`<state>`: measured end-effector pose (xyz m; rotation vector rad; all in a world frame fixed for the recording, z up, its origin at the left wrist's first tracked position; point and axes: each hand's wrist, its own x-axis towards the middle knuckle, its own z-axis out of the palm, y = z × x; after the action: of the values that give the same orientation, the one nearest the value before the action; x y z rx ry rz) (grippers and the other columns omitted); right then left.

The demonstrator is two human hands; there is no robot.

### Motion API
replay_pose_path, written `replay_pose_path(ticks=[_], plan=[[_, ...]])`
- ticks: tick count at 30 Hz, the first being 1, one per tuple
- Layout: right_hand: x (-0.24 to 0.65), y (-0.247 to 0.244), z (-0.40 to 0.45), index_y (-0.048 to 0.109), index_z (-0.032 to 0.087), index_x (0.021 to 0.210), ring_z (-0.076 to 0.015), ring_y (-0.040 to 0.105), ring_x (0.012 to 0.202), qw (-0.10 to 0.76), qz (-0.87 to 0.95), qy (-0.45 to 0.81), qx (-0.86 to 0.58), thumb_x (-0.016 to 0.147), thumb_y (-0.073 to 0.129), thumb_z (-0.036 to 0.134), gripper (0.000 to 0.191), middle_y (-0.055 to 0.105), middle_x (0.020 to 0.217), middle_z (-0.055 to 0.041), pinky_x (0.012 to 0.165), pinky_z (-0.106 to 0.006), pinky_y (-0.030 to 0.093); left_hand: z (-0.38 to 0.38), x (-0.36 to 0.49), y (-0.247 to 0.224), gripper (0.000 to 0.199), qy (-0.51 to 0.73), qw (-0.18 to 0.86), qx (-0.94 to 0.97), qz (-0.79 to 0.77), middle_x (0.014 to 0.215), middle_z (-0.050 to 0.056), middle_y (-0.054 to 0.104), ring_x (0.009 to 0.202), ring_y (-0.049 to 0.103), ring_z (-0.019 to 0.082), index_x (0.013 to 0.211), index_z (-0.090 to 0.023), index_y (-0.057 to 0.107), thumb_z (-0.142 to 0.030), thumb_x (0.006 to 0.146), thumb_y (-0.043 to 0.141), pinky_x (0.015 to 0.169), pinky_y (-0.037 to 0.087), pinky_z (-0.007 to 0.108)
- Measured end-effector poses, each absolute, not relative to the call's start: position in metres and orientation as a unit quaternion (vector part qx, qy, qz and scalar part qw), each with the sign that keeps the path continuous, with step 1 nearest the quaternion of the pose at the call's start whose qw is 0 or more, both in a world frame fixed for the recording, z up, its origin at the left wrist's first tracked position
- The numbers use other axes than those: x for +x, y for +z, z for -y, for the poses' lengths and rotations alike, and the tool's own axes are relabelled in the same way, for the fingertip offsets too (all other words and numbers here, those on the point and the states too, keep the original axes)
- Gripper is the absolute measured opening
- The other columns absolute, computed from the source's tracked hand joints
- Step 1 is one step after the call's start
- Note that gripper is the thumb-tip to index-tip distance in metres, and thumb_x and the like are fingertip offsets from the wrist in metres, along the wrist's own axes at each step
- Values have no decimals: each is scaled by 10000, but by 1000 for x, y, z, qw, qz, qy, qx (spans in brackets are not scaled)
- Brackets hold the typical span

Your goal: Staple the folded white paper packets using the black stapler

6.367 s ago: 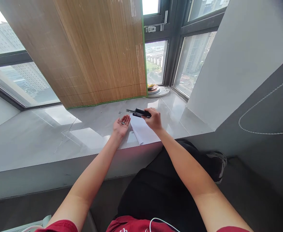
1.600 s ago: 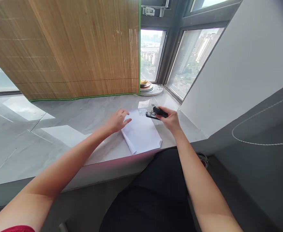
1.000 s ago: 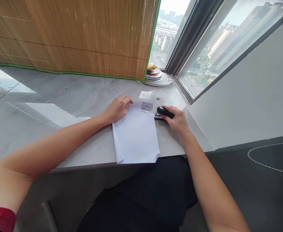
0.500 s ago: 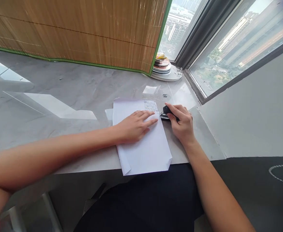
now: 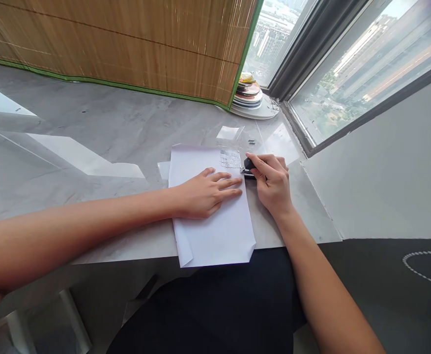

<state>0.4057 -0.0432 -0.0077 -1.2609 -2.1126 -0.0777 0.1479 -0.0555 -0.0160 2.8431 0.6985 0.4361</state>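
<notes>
White paper (image 5: pixel 215 241) lies on the grey marble counter, its lower corners curled and its lower end over the front edge. Rows of small dark marks (image 5: pixel 230 159), like staples, cover its upper right part. Spread flat on the paper just below those marks is my left hand (image 5: pixel 210 193), holding nothing. My right hand (image 5: pixel 273 184) grips a small black stapler (image 5: pixel 249 164) at the paper's right edge, its front end touching or just over the edge. The stapler's rear is hidden by my fingers.
A stack of plates (image 5: pixel 248 98) stands in the corner by the window. Small staple strips (image 5: pixel 251 141) lie beyond the stapler. A bamboo blind (image 5: pixel 127 49) with green trim hangs behind the counter (image 5: pixel 90 108). A white wall (image 5: pixel 385 172) bounds the right.
My left fingers have spread and shifted slightly down from the marks. My right hand with the stapler has moved a little left and up, closer against the paper's edge. The view has shifted slightly.
</notes>
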Motion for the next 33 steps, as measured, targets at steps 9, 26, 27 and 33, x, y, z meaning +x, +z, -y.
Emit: replay_pose_path(ticks=[9, 26, 27, 33], plan=[[407, -10, 41, 613, 449, 1538, -336, 588, 1129, 329, 813, -8, -480, 1033, 526, 228, 558, 706, 1199, -69, 1019, -585, 483, 55, 148, -17, 533, 161, 100, 953, -237, 1690, 44, 513, 1520, 495, 332, 1571, -370, 568, -315, 1047, 488, 1202, 347, 518], [393, -10, 49, 640, 392, 1459, -326, 505, 1183, 185, 834, -107, -508, 1004, 536, 182, 512, 665, 1237, -83, 1108, -550, 304, 56, 149, -9, 551, 135, 75, 961, -230, 1687, 89, 512, 1516, 488, 328, 1576, -304, 572, -244, 1040, 465, 1175, 336, 501], [393, -10, 50, 624, 384, 1475, -329, 504, 1190, 180, 834, -108, -510, 1006, 537, 192, 514, 656, 1254, -88, 1109, -551, 313, 56, 148, -9, 553, 134, 73, 961, -230, 1689, 91, 509, 1515, 490, 329, 1579, -303, 571, -244, 1038, 469, 1175, 337, 502], [410, -12, 38, 499, 353, 1580, -363, 538, 1185, 267, 765, -70, -582, 961, 499, 182, 642, 632, 1277, -116, 1036, -583, 438, 56, 146, -9, 574, 124, 75, 963, -229, 1689, 87, 510, 1524, 490, 320, 1606, -300, 539, -232, 1043, 447, 1203, 321, 501]])
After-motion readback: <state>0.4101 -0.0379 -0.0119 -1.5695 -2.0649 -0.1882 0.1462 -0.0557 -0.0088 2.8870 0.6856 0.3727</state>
